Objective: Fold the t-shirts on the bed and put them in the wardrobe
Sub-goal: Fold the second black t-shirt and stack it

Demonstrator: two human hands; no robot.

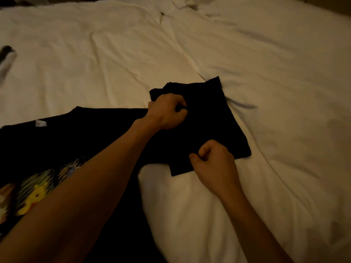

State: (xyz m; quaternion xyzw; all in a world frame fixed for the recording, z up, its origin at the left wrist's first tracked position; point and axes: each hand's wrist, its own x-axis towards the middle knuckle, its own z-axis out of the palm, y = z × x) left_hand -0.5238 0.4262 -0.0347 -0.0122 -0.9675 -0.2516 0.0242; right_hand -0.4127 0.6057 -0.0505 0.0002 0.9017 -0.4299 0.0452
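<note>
1. Printed t-shirt [57,149]: cut off left and below, print blurred.
2. Its label [40,123]: too small to read.
3. Grey-white object [6,59] at the left edge: blurred, cut off.
4. Left hand [167,112] hides its fingertips in the folded t-shirt [209,118]; right hand [214,162]: grip unclear.

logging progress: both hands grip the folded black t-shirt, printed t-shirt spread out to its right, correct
Wrong side: the head view shows the printed t-shirt spread out left of the folded black t-shirt, which the left hand and right hand grip.
</note>
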